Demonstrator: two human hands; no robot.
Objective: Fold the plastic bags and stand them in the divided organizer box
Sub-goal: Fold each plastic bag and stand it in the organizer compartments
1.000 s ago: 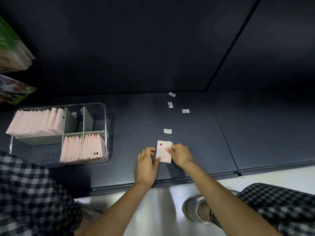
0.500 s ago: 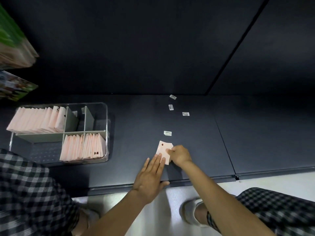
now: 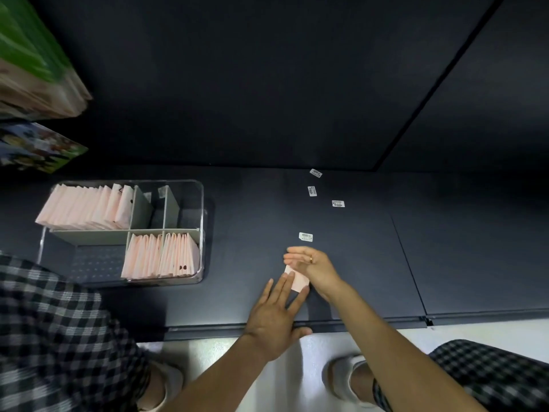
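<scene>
Much of the task appeared done: rows of folded pale pink plastic bags were seen standing in the clear divided organizer box, with at least two compartments left bare. One more small folded pink bag was found lying flat on the dark grey tabletop, well apart from the box, and remained to be stood inside. It was pressed down by the straight fingers of the left hand. The right hand was held over it with fingers released, though blurred, so contact could not be confirmed.
</scene>
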